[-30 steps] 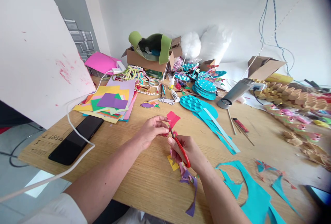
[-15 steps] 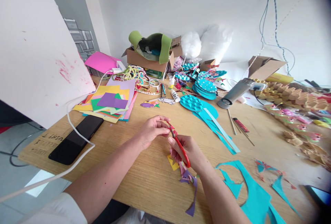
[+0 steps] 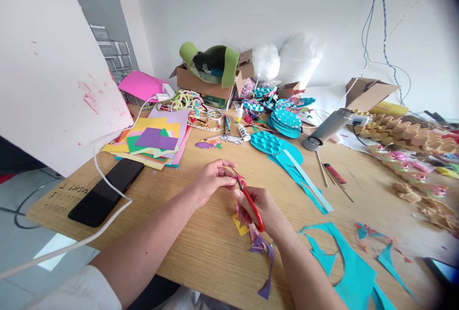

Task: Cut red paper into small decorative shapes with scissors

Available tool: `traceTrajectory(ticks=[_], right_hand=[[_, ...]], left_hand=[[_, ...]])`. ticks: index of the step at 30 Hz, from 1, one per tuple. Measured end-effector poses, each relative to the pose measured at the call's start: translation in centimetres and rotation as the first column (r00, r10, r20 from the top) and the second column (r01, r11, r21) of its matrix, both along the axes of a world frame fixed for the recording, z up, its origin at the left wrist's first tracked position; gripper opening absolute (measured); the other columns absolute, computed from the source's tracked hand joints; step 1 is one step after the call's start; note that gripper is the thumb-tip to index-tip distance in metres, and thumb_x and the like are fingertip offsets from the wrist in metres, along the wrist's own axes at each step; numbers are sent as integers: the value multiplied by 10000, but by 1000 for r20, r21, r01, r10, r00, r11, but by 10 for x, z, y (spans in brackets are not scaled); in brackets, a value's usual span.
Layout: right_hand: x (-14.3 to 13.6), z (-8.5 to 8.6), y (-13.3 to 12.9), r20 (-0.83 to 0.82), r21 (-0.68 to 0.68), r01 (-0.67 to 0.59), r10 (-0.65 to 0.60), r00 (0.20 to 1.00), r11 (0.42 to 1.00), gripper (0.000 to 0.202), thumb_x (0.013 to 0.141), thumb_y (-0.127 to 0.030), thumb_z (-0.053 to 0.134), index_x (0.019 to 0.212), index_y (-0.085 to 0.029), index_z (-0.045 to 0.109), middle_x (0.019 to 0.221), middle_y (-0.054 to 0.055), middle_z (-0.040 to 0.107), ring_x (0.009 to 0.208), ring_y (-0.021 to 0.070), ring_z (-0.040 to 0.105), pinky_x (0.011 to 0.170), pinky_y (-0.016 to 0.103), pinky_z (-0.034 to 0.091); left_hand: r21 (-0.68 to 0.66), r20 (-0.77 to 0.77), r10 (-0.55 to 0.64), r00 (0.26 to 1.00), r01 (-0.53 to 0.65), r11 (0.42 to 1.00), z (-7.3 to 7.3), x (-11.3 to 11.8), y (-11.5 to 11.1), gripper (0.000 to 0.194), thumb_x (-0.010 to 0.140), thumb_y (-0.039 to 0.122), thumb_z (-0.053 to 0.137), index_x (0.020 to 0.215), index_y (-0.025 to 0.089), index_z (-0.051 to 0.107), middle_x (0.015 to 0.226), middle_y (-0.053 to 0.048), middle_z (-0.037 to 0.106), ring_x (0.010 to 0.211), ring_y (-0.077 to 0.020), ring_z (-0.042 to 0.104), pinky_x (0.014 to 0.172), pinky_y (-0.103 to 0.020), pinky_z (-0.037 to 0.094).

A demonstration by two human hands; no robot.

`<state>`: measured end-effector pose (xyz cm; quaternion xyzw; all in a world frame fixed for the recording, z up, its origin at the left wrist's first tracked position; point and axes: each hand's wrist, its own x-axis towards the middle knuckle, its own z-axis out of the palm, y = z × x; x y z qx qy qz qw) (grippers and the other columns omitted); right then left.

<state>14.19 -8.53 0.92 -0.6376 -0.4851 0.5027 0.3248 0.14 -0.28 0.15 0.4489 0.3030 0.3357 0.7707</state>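
My right hand (image 3: 256, 205) is closed around red-handled scissors (image 3: 254, 208), their blades pointing up and left. Between finger and thumb my left hand (image 3: 215, 179) pinches a small red paper piece (image 3: 241, 179), which sits at the scissor blades. Fingers and blades hide part of that piece. Below my right hand lie purple paper scraps (image 3: 264, 288) and a yellow scrap (image 3: 239, 225). Beyond my hands a purple paper fish (image 3: 206, 145) lies flat on the wooden table (image 3: 172, 233).
Stacked coloured paper (image 3: 147, 128) and a black phone (image 3: 105, 193) with a white cable (image 3: 118, 195) across it are at left. To the right are turquoise cutouts (image 3: 353, 272), a grey metal cylinder (image 3: 328, 128) and sticks. Glue bottles (image 3: 244, 132) and boxes stand behind.
The scissor blades look slightly closer together around the red paper. Both hands stay almost in place, and the whole view has shifted very slightly.
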Motion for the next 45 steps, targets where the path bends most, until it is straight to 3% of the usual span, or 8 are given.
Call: traceTrajectory(ticks=[11, 19, 45], right_hand=[[2, -7, -1, -22, 30, -15, 16, 1000, 999, 515, 765, -681, 565, 613, -198, 470, 466, 1, 586, 363, 115, 538, 365, 214, 398], [1, -7, 0, -23, 39, -11, 12, 1000, 999, 551, 725, -731, 555, 603, -202, 458, 449, -1, 573, 363, 115, 528, 373, 221, 407], [1, -7, 0, -22, 50, 13, -12, 1000, 999, 518, 722, -673, 627, 587, -192, 488, 448, 12, 584, 346, 118, 528, 350, 210, 383]], left_hand=[[13, -15, 8, 1000, -8, 1000, 0, -1, 1, 472, 601, 151, 727, 1044, 126, 566, 709, -7, 659, 603, -102, 592, 639, -246, 433], [8, -28, 7, 1000, -6, 1000, 2, -1, 1, 489, 591, 145, 728, 1050, 114, 564, 729, -23, 673, 623, -100, 593, 647, -239, 436], [2, -10, -6, 1000, 6, 1000, 3, 0, 0, 485, 596, 126, 719, 1051, 110, 551, 683, 5, 651, 608, -90, 588, 642, -234, 434]])
